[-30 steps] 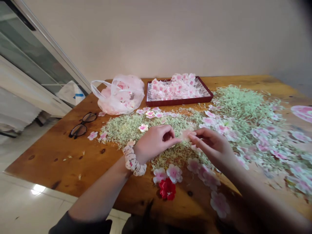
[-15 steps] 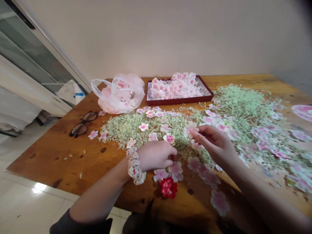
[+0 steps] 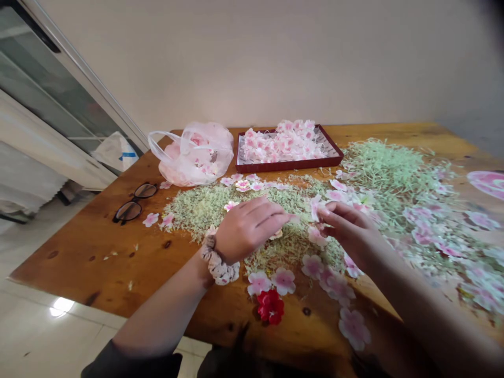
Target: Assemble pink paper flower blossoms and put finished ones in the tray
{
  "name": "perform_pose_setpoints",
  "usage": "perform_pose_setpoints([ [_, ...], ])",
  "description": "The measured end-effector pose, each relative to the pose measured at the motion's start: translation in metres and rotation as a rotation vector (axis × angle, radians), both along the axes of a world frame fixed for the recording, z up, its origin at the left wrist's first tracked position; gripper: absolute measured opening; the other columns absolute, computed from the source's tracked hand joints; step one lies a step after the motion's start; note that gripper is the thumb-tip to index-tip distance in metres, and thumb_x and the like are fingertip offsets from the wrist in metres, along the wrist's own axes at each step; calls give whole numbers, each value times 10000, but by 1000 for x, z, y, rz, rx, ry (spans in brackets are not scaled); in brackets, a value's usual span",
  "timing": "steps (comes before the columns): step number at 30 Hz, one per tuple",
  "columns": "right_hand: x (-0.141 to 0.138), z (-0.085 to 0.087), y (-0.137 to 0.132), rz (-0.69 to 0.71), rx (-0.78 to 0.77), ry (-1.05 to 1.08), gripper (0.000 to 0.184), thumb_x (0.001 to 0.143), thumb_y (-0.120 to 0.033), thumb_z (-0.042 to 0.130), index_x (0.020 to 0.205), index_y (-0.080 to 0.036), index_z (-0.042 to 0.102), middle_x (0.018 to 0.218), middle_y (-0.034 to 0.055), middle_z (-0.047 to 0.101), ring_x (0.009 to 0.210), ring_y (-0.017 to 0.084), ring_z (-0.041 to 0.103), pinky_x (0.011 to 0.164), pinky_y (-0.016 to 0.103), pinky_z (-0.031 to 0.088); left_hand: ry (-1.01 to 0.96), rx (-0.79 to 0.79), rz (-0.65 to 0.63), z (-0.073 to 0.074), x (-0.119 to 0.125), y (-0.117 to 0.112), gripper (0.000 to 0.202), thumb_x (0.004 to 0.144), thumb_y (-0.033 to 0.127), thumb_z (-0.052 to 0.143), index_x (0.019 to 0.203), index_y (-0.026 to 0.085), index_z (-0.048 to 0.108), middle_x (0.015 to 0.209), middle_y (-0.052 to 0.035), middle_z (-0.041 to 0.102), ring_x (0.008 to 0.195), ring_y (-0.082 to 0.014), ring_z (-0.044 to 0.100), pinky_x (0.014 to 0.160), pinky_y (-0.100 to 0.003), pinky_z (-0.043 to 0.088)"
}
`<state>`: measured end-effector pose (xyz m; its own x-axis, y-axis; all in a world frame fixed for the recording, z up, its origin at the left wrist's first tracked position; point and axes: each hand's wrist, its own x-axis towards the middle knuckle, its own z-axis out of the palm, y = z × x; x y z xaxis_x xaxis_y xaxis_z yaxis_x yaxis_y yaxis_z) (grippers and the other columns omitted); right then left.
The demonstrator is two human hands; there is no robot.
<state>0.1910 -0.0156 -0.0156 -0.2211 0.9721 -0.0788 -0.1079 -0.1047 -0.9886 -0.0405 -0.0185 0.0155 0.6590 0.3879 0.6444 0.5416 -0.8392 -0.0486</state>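
A pale pink artificial flower [image 3: 315, 207] is pinched between the fingertips of my right hand [image 3: 348, 226], above the greenish shredded filler [image 3: 197, 210]. My left hand [image 3: 248, 228] hovers over the same filler, palm down, its fingers drawn together and pointing at the flower. Whether anything sits between those fingertips is hidden. A patterned scrunchie [image 3: 218, 265] circles my left wrist. Below the hands lie a red flower [image 3: 270, 306] and several flat pink flowers [image 3: 283, 281] on the wood.
At the back of the wooden table [image 3: 90, 247] are a dark red tray [image 3: 291, 165] of pink flowers and a sheer white bag [image 3: 192, 152]. Glasses [image 3: 134, 202] rest at the left. A light green filler heap [image 3: 389, 165] and scattered flowers [image 3: 425, 231] cover the right side.
My left hand has risen from the near edge of the filler and moved towards my right hand. The pinched flower has turned and shifted slightly right.
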Motion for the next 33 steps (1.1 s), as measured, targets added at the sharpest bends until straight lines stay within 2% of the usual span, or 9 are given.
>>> perform_pose_setpoints([
  [4, 4, 4, -3, 251, -210, 219, 174, 743, -315, 725, 703, -209, 594, 770, -6, 530, 703, 101, 535, 615, 208, 482, 10, 269, -114, 7, -1, -10, 107, 873, 129, 532, 920, 138, 629, 927, -44, 714, 813, -154, 630, 678, -277, 506],
  [10, 1, 11, -12, 423, -389, 249, 135, 786, -236, 690, 736, -198, 571, 666, -32, 532, 628, 85, 580, 585, 195, 502, 93, 329, -200, 9, 3, -22, 89, 843, 190, 587, 805, 172, 665, 949, -8, 714, 820, -133, 620, 738, -288, 511],
  [15, -3, 11, -11, 299, -273, 202, 166, 762, -200, 718, 692, -183, 569, 638, -52, 527, 569, 38, 524, 532, 131, 459, 105, 326, -221, 8, 3, -21, 146, 877, 211, 541, 810, 174, 667, 921, -9, 708, 823, -138, 610, 737, -290, 496],
  [20, -4, 13, -10, 237, -56, 79, 183, 770, -252, 715, 694, -183, 563, 680, -23, 600, 623, 66, 551, 563, 167, 451, 43, 238, -234, 2, 3, -12, 110, 816, 164, 629, 921, 132, 638, 893, -47, 691, 801, -152, 620, 677, -277, 487],
  [23, -5, 14, -11, 195, 43, -16, 202, 758, -273, 724, 694, -182, 555, 711, -10, 620, 634, 75, 559, 567, 180, 443, -257, 23, -193, -5, 12, -8, 320, 751, 335, 716, 974, 139, 596, 846, -45, 662, 762, -152, 597, 636, -261, 485],
  [26, -6, 14, -12, 136, 89, -63, 217, 748, -295, 731, 712, -185, 547, 730, -6, 630, 631, 75, 570, 557, 178, 443, -511, -707, 33, -10, 24, -7, 369, 784, 397, 667, 1046, 155, 571, 998, -78, 630, 796, -143, 598, 659, -253, 496],
  [28, -7, 13, -13, 103, 91, -77, 225, 743, -307, 734, 745, -192, 540, 746, -1, 641, 655, 86, 596, 581, 187, 465, -571, -1096, 75, -13, 30, -8, 317, 812, 425, 621, 969, 151, 599, 934, -61, 628, 728, -125, 588, 625, -240, 478],
  [30, -8, 12, -12, 88, 86, -90, 236, 740, -316, 735, 791, -201, 536, 764, 2, 645, 697, 108, 622, 618, 212, 492, -624, -1261, 68, -16, 33, -8, 290, 815, 431, 611, 832, 141, 612, 803, -32, 611, 675, -113, 560, 608, -231, 448],
  [33, -8, 12, -11, 83, 98, -119, 271, 737, -336, 733, 884, -214, 542, 782, 6, 634, 726, 131, 630, 622, 238, 509, -665, -1294, 58, -18, 32, -7, 276, 807, 405, 624, 737, 138, 620, 736, -15, 590, 671, -109, 538, 632, -233, 428],
])
